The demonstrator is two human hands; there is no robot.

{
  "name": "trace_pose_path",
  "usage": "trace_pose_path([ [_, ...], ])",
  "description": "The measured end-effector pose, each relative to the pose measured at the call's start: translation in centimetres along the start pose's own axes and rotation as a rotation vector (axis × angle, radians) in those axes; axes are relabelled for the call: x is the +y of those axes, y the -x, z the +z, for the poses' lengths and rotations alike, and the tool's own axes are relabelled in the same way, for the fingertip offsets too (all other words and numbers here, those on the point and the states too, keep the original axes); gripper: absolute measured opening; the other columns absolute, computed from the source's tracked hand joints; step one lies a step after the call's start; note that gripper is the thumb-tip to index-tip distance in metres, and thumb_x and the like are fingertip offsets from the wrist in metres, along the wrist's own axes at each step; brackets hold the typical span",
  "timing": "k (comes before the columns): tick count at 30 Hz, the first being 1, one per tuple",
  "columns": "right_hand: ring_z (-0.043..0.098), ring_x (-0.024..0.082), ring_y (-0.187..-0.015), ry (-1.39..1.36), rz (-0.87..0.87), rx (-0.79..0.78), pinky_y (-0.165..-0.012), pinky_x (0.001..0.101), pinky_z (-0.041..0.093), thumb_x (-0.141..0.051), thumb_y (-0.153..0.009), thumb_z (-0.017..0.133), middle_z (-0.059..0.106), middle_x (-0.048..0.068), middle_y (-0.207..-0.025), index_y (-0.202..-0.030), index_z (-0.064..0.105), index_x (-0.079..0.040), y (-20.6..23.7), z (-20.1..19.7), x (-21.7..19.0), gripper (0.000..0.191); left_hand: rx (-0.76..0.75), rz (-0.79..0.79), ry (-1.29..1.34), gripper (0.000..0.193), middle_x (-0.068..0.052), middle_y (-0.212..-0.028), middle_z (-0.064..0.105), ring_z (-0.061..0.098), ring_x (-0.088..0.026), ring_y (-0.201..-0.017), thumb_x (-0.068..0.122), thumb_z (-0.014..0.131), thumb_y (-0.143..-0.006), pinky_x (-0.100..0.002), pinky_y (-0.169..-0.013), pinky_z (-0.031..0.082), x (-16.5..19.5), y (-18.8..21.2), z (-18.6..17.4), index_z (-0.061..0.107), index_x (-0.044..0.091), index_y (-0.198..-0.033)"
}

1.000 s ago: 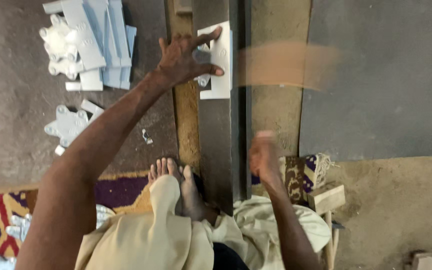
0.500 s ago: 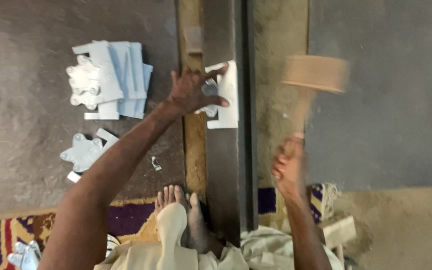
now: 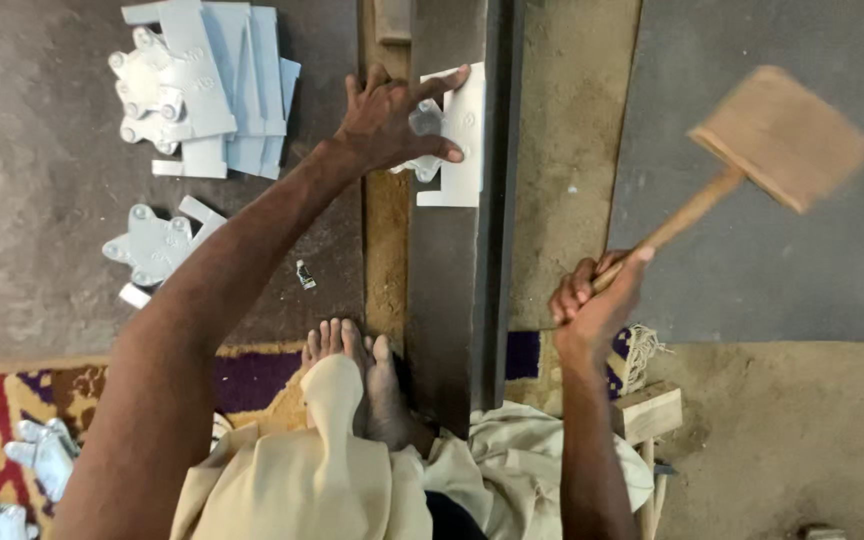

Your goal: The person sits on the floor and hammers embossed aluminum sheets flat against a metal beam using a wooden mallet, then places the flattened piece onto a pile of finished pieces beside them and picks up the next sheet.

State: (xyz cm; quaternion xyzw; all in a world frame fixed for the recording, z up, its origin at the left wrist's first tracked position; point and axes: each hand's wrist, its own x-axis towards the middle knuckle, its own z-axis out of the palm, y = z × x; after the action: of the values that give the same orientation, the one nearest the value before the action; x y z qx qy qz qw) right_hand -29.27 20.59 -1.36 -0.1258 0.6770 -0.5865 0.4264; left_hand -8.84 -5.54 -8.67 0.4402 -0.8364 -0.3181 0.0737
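Note:
My left hand [image 3: 389, 118] presses flat on a pale grey sheet-metal piece [image 3: 462, 135] that lies across a long dark steel beam [image 3: 452, 270] running away from me. Fingers are spread over the piece's scalloped part. My right hand [image 3: 592, 300] is closed around the handle of a wooden mallet [image 3: 777, 135], whose blocky head is raised to the right, above the grey mat, and blurred by motion. My bare foot [image 3: 362, 380] rests against the near end of the beam.
A stack of cut grey metal pieces [image 3: 207, 85] lies on the floor at the upper left, with one more shaped piece [image 3: 152, 245] below it. A grey mat [image 3: 772, 200] covers the right side. A patterned rug [image 3: 12, 420] and a small wooden block [image 3: 647, 412] lie near me.
My right hand has swung the mallet up and out to the right, away from the beam. My left hand stays pressed on the metal piece.

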Motion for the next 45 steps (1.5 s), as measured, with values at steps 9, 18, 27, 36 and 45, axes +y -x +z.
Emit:
trace_pose_path([
  [9,0.023,0.010,-0.037,0.200,0.376,-0.105,-0.033,0.0307,0.022,-0.057,-0.104,0.038,0.028,-0.005,-0.051,-0.075,0.038,-0.017,3.4,-6.3,9.7,0.049,0.122,0.182,0.288,0.115,-0.011,-0.116,0.071,0.062,-0.035,-0.109,0.050,0.096,-0.066,-0.063,-0.097,0.043,0.7,1.8,-1.0,0.033,0.024,-0.158],
  [18,0.035,0.014,-0.036,0.412,0.205,-0.029,-0.034,0.0332,0.028,-0.054,-0.105,0.048,0.036,0.000,-0.048,-0.066,0.044,-0.013,3.4,-9.6,16.7,0.057,0.649,0.555,0.329,0.057,-0.007,-0.104,0.070,0.071,-0.018,-0.097,-0.008,0.083,-0.091,-0.032,-0.085,0.063,-3.3,11.8,-8.5,0.053,0.017,-0.132],
  [27,0.033,0.013,-0.033,0.265,0.256,-0.022,-0.032,0.0311,0.025,-0.049,-0.103,0.053,0.036,-0.001,-0.046,-0.066,0.043,-0.015,3.6,-9.5,16.7,0.052,0.212,-0.066,-0.392,0.106,-0.012,-0.154,0.054,0.030,-0.040,-0.152,-0.018,0.065,-0.066,-0.061,-0.121,0.020,-18.0,19.5,-9.8,0.030,0.016,-0.161],
  [36,0.034,0.013,-0.037,0.367,0.187,-0.019,-0.034,0.0316,0.027,-0.049,-0.104,0.055,0.039,0.000,-0.049,-0.067,0.047,-0.013,4.6,-8.9,15.8,0.052,0.195,-0.575,-0.253,0.160,-0.035,-0.160,0.016,0.013,-0.055,-0.148,0.069,0.098,-0.049,-0.074,-0.111,0.017,-15.5,25.4,-4.9,0.003,0.005,-0.160],
  [45,0.034,0.013,-0.037,0.293,0.243,-0.037,-0.034,0.0312,0.025,-0.046,-0.106,0.057,0.038,-0.001,-0.050,-0.067,0.045,-0.015,4.8,-9.3,16.8,0.051,0.235,-0.650,-0.238,0.166,-0.028,-0.137,0.039,0.042,-0.049,-0.130,0.074,0.097,-0.044,-0.064,-0.105,0.035,-16.5,32.8,-1.5,0.004,0.002,-0.162],
])
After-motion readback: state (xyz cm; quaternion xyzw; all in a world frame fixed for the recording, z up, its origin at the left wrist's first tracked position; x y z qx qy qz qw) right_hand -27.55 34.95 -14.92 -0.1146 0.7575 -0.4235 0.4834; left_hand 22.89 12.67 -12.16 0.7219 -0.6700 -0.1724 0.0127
